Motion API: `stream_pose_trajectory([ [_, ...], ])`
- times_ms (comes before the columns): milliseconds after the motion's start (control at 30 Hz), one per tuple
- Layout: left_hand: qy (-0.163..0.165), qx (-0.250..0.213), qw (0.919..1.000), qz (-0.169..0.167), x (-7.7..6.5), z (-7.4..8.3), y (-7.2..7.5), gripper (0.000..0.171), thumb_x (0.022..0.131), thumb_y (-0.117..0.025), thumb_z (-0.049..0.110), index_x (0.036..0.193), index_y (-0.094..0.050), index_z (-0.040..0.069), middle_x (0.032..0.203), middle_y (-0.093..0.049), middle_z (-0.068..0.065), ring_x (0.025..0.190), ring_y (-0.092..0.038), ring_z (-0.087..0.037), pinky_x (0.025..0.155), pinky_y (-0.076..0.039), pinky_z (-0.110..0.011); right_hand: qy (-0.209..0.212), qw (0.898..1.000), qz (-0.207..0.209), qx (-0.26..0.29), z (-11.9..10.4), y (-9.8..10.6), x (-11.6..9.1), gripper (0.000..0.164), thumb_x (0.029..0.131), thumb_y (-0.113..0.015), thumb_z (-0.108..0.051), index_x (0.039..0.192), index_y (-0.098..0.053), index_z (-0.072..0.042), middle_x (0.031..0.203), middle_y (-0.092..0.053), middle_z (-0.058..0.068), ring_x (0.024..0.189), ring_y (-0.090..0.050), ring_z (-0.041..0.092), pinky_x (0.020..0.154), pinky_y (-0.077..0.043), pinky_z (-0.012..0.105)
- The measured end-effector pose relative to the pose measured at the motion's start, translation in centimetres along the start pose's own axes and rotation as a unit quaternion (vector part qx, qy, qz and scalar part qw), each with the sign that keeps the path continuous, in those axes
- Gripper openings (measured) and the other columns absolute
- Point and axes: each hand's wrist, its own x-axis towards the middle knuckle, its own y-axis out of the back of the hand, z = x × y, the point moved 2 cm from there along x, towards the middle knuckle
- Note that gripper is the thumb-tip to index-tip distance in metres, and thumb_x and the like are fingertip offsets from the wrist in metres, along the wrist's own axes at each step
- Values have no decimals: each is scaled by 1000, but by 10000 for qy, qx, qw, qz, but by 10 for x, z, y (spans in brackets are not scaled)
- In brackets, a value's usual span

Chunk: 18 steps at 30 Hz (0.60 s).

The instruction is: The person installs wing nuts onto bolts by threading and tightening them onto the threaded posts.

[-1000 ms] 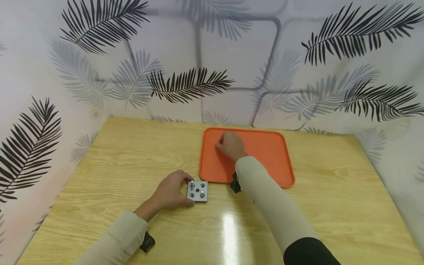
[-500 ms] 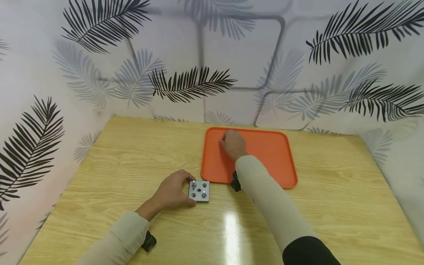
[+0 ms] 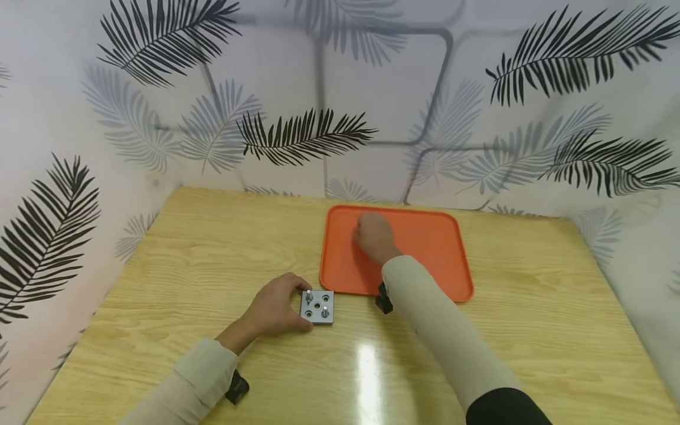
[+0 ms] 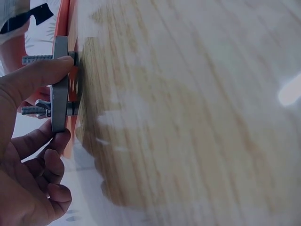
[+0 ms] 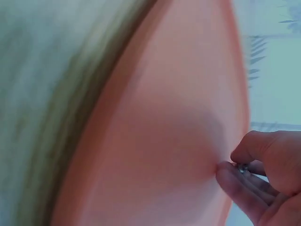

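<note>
In the head view my left hand point(image 3: 276, 307) holds a small square metal plate point(image 3: 317, 317) by its edges, thumb at the near side and fingers at the far side. Two threaded bolts stand up from the plate, and open holes show between them. The left wrist view has the plate point(image 4: 59, 106) edge-on, with a nut-like piece point(image 4: 43, 107) on one bolt point(image 4: 29, 110). Over the orange tray point(image 3: 430, 254), my right hand point(image 3: 374, 236) is blurred. Seen from the right wrist, its thumb and fingers pinch a small shiny metal piece point(image 5: 242, 168), mostly hidden by the fingers.
The tray lies on a wood-grain table point(image 3: 228, 236), just beyond the plate. Behind the table hangs a pale cloth point(image 3: 372, 88) with leaf prints. A black wrist device point(image 3: 383, 298) sits under the right sleeve, near the tray's front rim.
My right hand and forearm have shifted slightly to the right above the tray. The left hand keeps its hold on the plate, which stays in place.
</note>
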Motion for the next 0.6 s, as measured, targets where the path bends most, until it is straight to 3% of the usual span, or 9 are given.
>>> stream_pose_trajectory([
  [100,23,-8,10000,-27,0,0,-1,63,61,-94,28,116,-67,12,114,-66,-1,110,-62,-22,99,-50,-45,213,9983,114,535,2,3,-10,13,94,-65,-11,88,-74,-4,86,-73,10,77,-63,20,75,-54,32],
  [233,50,7,10000,-76,1,1,0,64,62,-94,28,117,-67,11,115,-66,-2,110,-62,-23,99,-50,-46,558,9873,84,1482,-2,11,-28,11,92,-71,-14,96,-78,-6,98,-77,10,91,-72,23,82,-58,36],
  [400,58,45,9999,-132,2,2,2,64,62,-93,29,118,-66,10,115,-65,-4,110,-62,-23,99,-50,-46,748,9584,-303,2739,-10,19,-55,9,90,-74,-13,93,-78,-6,97,-77,11,86,-71,21,78,-58,31],
  [600,64,4,9998,-185,3,5,1,66,63,-93,29,119,-66,8,118,-66,-6,112,-62,-26,100,-50,-47,973,9211,-1024,3629,-16,18,-83,9,88,-75,-11,93,-78,-5,95,-78,13,73,-67,7,69,-54,21],
])
